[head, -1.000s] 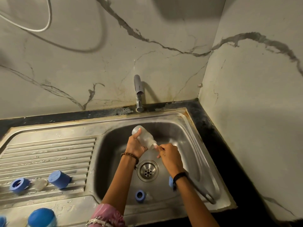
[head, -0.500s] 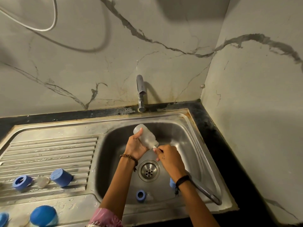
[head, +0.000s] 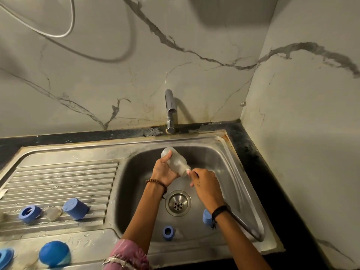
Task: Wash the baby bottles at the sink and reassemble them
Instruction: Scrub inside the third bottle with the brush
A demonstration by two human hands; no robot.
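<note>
Marble walls [head: 214, 55] corner a steel sink [head: 229, 152] with its tap [head: 169, 110] at the back edge. Over the basin, your left hand [head: 163, 170] wraps the bottle [head: 175, 160], neck tilted down. Your right hand [head: 206, 184] has fingers curled at the mouth; what they pinch, you cannot tell. Wet plastic could slip and knock the rings [head: 168, 232] toward the drain [head: 178, 203].

steel sink [head: 64, 152] drainboard carries blue caps [head: 76, 209], a ring [head: 29, 213].

Head view, steeply down, near sink [head: 224, 145].
</note>
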